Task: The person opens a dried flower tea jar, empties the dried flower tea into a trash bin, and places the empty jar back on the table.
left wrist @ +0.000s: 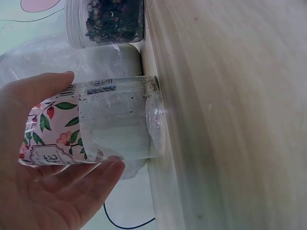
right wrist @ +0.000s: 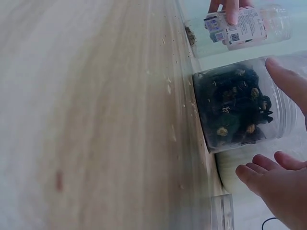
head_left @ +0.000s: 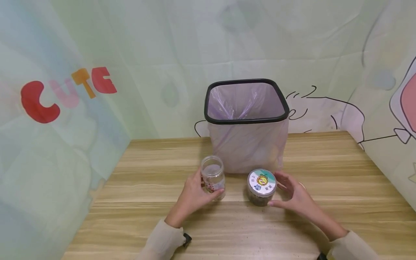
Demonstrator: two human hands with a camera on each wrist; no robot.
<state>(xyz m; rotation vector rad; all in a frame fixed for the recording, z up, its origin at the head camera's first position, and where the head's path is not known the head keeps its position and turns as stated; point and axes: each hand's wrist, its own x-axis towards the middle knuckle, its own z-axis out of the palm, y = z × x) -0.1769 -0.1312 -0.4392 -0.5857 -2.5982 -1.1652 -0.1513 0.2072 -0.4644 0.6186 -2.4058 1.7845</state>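
My left hand holds a clear plastic jar upright on the table, thumb on one side and fingers on the other. The jar has no lid on; a pink floral label wraps it, and small dark bits cling near its base in the left wrist view. To its right stands a wider jar of dark dried pieces, topped by a white and green printed lid. Around that jar's right side, my right hand is spread, thumb tip right at its edge and fingers apart from it.
Behind the jars stands a bin with a black rim and a pale purple plastic liner. A flat clear plastic piece lies on the wooden table beyond the right hand. Crumbs dot the tabletop. Printed curtains enclose the back and sides.
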